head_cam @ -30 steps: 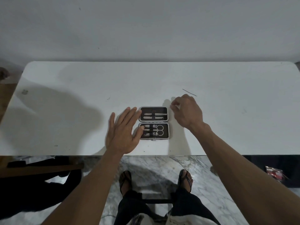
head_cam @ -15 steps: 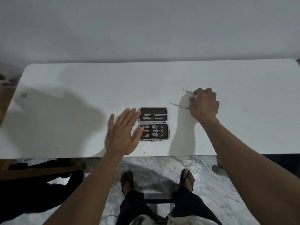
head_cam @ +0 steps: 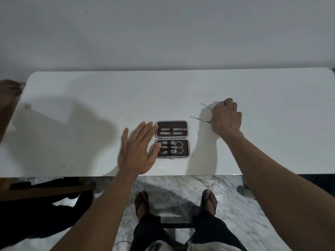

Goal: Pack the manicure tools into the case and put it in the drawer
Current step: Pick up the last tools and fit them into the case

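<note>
The manicure case (head_cam: 172,139) lies open on the white table (head_cam: 90,109), both halves dark inside with a silver rim. Tweezers sit strapped in its far half, scissors and clippers in its near half. My left hand (head_cam: 137,151) rests flat just left of the case, fingers straight, thumb tip on the near half's left edge. My right hand (head_cam: 225,117) is curled to the right of the case and grips a thin metal tool (head_cam: 199,119) that sticks out leftward. A second thin metal tool (head_cam: 205,105) lies on the table, its end hidden under my right fingers.
The table's near edge runs just below the case, and a plain wall stands behind the table. Another person's hand (head_cam: 7,93) shows at the table's far left corner. Dark furniture (head_cam: 45,191) sits under the left side, and my sandalled feet stand on marble floor.
My right hand moved from the case's top right corner out to the right, carrying one thin tool, and now covers the end of the second one. The left hand stayed put.
</note>
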